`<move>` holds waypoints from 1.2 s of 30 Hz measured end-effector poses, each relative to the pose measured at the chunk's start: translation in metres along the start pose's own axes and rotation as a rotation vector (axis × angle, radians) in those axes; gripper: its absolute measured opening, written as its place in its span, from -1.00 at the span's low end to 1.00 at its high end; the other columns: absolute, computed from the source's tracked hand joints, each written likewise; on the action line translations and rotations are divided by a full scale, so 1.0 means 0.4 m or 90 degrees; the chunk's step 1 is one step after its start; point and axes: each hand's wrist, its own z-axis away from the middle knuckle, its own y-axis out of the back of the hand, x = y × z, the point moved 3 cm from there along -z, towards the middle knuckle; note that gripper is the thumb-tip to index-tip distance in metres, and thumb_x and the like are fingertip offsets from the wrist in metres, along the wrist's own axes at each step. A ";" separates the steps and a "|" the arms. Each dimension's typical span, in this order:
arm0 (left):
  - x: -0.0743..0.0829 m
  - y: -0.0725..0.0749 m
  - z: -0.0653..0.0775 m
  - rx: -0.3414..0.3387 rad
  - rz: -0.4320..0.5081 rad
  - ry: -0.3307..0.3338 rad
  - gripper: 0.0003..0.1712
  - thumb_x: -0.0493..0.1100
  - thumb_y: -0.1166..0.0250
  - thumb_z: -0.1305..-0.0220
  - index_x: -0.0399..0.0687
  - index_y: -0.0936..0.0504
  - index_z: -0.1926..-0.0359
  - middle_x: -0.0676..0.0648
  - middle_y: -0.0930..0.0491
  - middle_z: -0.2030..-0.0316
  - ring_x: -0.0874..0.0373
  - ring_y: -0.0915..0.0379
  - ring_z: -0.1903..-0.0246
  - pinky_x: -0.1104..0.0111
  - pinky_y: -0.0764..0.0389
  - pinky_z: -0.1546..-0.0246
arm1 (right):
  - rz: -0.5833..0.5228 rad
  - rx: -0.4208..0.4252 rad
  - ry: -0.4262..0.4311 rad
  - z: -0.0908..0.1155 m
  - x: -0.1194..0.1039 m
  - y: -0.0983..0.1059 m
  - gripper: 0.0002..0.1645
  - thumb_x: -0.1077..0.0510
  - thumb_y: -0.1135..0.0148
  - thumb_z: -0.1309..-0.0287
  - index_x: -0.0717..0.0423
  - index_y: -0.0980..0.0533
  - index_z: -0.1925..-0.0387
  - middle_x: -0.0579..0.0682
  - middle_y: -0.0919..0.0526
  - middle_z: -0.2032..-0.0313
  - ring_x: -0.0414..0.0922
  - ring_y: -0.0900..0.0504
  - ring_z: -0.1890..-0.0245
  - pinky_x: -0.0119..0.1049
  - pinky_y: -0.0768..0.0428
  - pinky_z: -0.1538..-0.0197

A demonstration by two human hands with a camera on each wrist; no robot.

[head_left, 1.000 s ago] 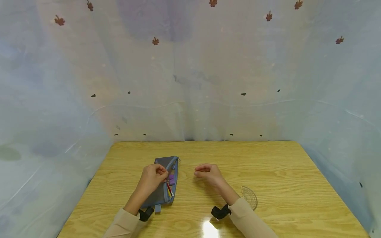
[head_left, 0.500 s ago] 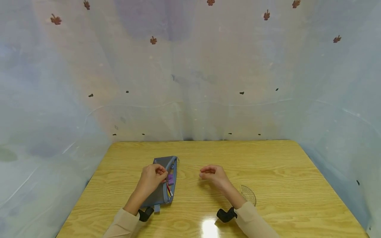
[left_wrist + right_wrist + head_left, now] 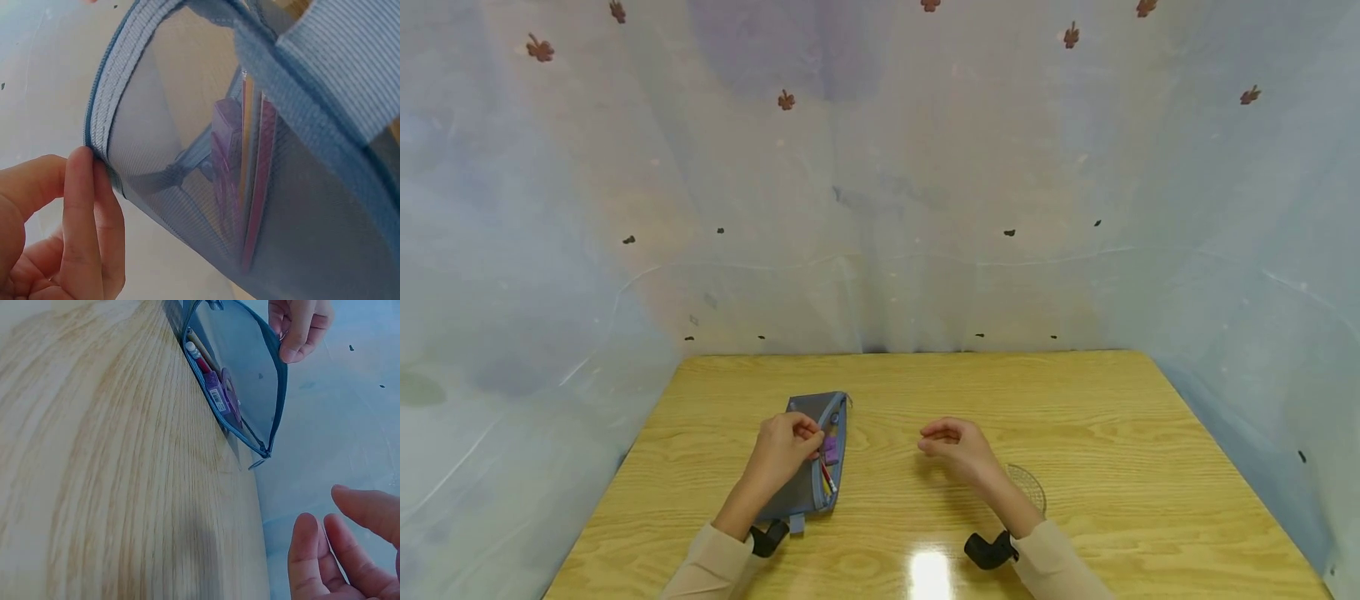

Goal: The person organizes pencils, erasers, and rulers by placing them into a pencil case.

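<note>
My left hand (image 3: 781, 452) pinches the zipper edge of a blue-grey mesh pencil case (image 3: 319, 206) and holds its mouth apart. Through the opening show a red pencil with a white end (image 3: 199, 357), a yellowish pencil (image 3: 247, 119) and a purple item with a barcode label (image 3: 216, 394). Right of the case, my right hand (image 3: 961, 446) hovers over the table with fingers loosely bent and nothing between thumb and fingertips. A clear protractor (image 3: 1027, 485) lies on the table beyond the right forearm, which partly covers it.
The wood-grain table (image 3: 1120, 433) ends at a pale curtain (image 3: 880, 292) behind and at both sides. A short fabric tab (image 3: 797, 523) sticks out of the case's near end. Each wrist bears a black camera mount (image 3: 988, 552).
My right hand has moved to the right, away from the pencil case and toward the protractor. The left hand keeps its pinch on the case's edge.
</note>
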 end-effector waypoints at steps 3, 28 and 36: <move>0.003 -0.001 0.001 0.000 0.000 0.000 -0.93 -0.39 -0.38 -0.21 -0.25 -0.66 0.40 -0.04 -0.57 0.55 0.18 -0.59 0.62 0.43 -0.64 0.60 | 0.007 0.002 -0.001 0.011 0.000 0.012 -0.59 0.24 -0.36 -0.24 0.48 -0.53 -0.01 0.17 -0.67 0.17 0.22 -0.65 0.16 0.05 -0.65 0.03; -0.002 -0.003 0.006 0.002 0.002 0.001 -0.94 -0.40 -0.38 -0.20 -0.26 -0.66 0.40 -0.04 -0.56 0.55 0.19 -0.58 0.62 0.42 -0.64 0.60 | 0.073 0.042 0.014 0.095 -0.003 0.087 -0.60 0.24 -0.37 -0.23 0.47 -0.54 0.02 0.15 -0.66 0.22 0.08 -0.65 0.19 -0.14 -0.68 0.08; -0.002 -0.005 0.004 -0.003 0.011 0.005 -0.94 -0.39 -0.37 -0.21 -0.25 -0.66 0.39 -0.04 -0.56 0.54 0.18 -0.59 0.61 0.41 -0.66 0.58 | 0.116 0.087 -0.003 0.130 0.004 0.120 -0.67 0.24 -0.35 -0.25 0.42 -0.57 0.06 0.09 -0.66 0.22 -0.03 -0.64 0.20 -0.34 -0.65 0.14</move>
